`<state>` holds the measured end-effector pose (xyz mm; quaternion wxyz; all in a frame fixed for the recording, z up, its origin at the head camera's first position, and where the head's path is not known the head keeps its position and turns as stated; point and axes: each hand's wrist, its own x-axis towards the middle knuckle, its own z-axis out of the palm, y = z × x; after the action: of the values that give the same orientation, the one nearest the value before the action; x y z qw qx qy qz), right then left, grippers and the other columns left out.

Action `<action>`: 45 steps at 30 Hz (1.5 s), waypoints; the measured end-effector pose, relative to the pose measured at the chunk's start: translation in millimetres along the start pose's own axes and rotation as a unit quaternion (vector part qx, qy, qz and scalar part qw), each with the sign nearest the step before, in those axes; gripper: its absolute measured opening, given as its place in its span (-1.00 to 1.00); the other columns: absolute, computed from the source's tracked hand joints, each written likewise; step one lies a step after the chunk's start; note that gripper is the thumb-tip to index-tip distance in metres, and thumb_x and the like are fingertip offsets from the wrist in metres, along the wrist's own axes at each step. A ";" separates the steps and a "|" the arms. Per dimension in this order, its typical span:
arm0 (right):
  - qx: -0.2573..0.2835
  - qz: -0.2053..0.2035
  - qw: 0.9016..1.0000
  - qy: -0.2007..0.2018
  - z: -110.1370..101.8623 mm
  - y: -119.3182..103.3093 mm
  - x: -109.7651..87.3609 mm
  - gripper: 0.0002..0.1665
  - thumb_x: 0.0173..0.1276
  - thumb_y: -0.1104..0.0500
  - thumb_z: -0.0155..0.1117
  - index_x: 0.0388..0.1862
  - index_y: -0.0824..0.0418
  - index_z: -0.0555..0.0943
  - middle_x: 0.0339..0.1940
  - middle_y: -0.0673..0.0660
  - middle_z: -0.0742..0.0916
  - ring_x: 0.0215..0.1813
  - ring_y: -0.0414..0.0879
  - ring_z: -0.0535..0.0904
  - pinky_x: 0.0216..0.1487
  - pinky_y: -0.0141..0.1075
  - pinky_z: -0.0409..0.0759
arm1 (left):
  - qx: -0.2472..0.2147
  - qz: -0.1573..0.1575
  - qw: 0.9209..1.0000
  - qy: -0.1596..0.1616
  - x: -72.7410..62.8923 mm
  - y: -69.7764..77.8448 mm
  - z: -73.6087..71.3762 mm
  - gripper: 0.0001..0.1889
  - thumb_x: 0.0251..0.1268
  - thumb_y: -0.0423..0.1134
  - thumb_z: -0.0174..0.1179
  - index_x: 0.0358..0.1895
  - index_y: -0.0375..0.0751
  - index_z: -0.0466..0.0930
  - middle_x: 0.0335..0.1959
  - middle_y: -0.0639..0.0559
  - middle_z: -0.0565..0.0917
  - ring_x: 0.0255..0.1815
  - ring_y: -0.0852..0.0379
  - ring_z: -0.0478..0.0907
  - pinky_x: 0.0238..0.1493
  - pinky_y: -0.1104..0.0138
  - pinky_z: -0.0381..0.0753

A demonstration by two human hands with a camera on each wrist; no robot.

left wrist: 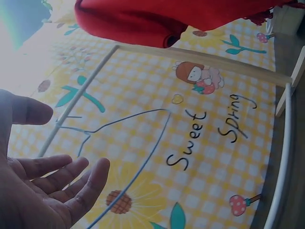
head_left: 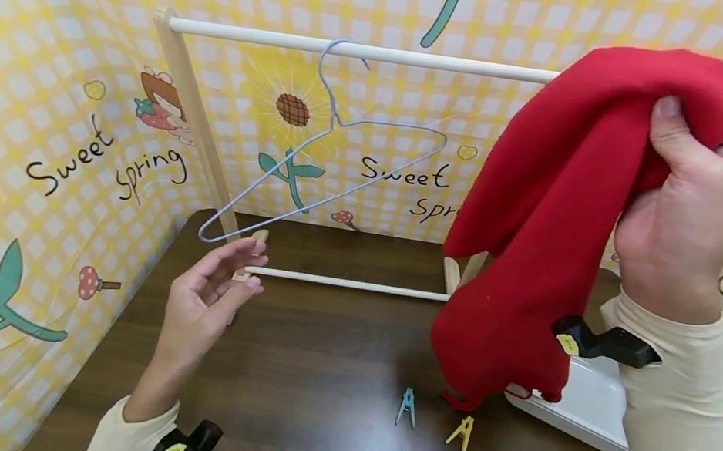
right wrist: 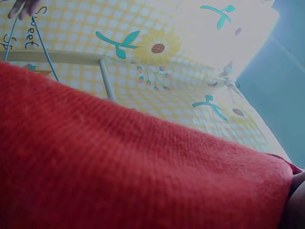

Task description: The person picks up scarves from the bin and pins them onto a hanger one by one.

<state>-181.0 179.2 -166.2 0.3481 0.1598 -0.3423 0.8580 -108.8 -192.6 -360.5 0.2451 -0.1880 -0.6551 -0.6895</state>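
My right hand holds up a red scarf, pinching a fold between thumb and fingers. The cloth hangs down in folds, with fringe at its lower end; it fills most of the right wrist view. A light-blue wire hanger hangs by its hook on the rack's top bar, its left corner lower than its right. Just below that left corner is my left hand, fingers loosely bent and nothing held. Whether the fingertips touch the wire is hard to tell in the head view.
A wooden rack post stands at left, with a white lower bar near the table. On the brown table lie a teal clothespin and a yellow clothespin. A white tray sits at right, partly behind the scarf.
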 end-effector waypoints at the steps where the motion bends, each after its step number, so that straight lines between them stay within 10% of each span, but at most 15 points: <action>1: 0.003 0.002 1.000 -0.001 1.3 0.6 -0.2 -0.81 0.11 0.64 0.38 -0.28 0.74 0.60 -0.38 0.42 0.71 -0.35 0.19 0.66 -0.28 -0.14 0.68 | 0.000 0.003 1.000 0.002 1.1 1.7 -1.5 -0.56 0.28 -0.69 0.14 0.24 -0.63 0.44 0.13 -0.07 0.71 0.10 0.09 0.68 -0.13 0.42 0.72; 32: 0.013 0.036 0.998 -0.047 29.4 8.6 -9.9 -0.73 0.11 0.59 0.43 -0.19 0.68 0.64 -0.34 0.36 0.71 -0.33 0.12 0.67 -0.22 -0.16 0.68 | -0.016 0.105 0.993 0.047 27.3 29.4 -32.4 -0.55 0.20 -0.74 0.10 0.21 -0.64 0.49 0.05 -0.18 0.74 0.09 0.01 0.67 0.02 0.43 0.66; 45: 0.029 0.056 0.997 -0.036 33.9 8.9 -12.2 -0.83 0.16 0.64 0.34 -0.22 0.65 0.66 -0.37 0.36 0.73 -0.34 0.12 0.69 -0.23 -0.17 0.71 | 0.082 0.060 0.992 0.070 47.3 17.0 -39.2 -0.57 0.23 -0.63 0.21 0.20 -0.53 0.55 0.01 -0.03 0.73 0.02 0.11 0.66 0.00 0.47 0.62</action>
<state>-177.4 144.9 -152.5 0.2826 0.1812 -0.3380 0.8792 -134.7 -236.3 -322.1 0.3458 -0.1574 -0.6782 -0.6290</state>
